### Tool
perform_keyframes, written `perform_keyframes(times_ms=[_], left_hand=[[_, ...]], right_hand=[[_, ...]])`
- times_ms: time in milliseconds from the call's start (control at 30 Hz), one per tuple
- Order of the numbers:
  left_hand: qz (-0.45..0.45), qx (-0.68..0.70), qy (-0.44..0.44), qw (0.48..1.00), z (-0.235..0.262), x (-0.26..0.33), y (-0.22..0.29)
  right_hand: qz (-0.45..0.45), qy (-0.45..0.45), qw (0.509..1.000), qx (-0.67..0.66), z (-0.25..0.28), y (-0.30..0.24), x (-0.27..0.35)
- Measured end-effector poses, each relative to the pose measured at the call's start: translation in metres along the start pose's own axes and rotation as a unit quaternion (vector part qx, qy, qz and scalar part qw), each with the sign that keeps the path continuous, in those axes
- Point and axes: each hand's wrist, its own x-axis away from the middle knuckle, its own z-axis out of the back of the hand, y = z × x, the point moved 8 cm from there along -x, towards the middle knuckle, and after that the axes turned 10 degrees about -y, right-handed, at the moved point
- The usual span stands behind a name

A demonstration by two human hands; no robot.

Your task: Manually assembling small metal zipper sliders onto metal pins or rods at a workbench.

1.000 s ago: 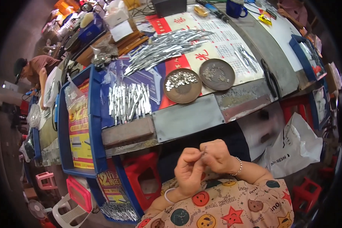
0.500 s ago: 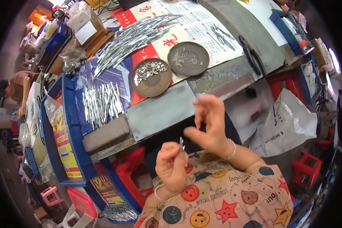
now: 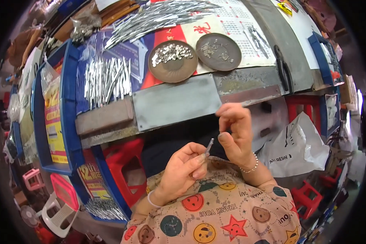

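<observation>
My left hand (image 3: 184, 167) pinches a thin silvery metal strip (image 3: 210, 145) between thumb and fingers, its upper end pointing up. Just right of it, my right hand (image 3: 236, 136) is raised with curled fingers, the thumb tip close to a bent finger. Whatever small thing may sit in that pinch cannot be made out. Both hands are over my lap, in front of the bench edge. Beyond them is a grey metal plate (image 3: 177, 101). Two brown dishes stand behind it: one with shiny small metal pieces (image 3: 173, 73), the other with finer bits (image 3: 219, 63).
Metal strips (image 3: 107, 81) lie in a pile at left, with a larger heap (image 3: 158, 18) behind. A brownish block (image 3: 105, 116) lies along the bench edge. Black-handled pliers (image 3: 284, 71) rest at right. A blue bin (image 3: 71, 110) stands left, a white sack (image 3: 295, 148) right.
The view has shifted. My right thumb has drawn in toward its fingers, which were apart before. The left hand has tilted, showing more of the strip.
</observation>
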Motion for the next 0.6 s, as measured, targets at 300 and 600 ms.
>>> perform_keyframes(times_ms=[300, 600], left_hand=[[0.12, 0.125, -0.071, 0.982, -0.001, -0.004, -0.02], [0.16, 0.211, -0.083, 0.961, 0.003, -0.007, -0.028]], right_hand=[[-0.044, -0.216, 0.975, 0.027, -0.021, 0.006, 0.002], [-0.016, -0.242, 0.96, 0.139, -0.03, 0.002, 0.0]])
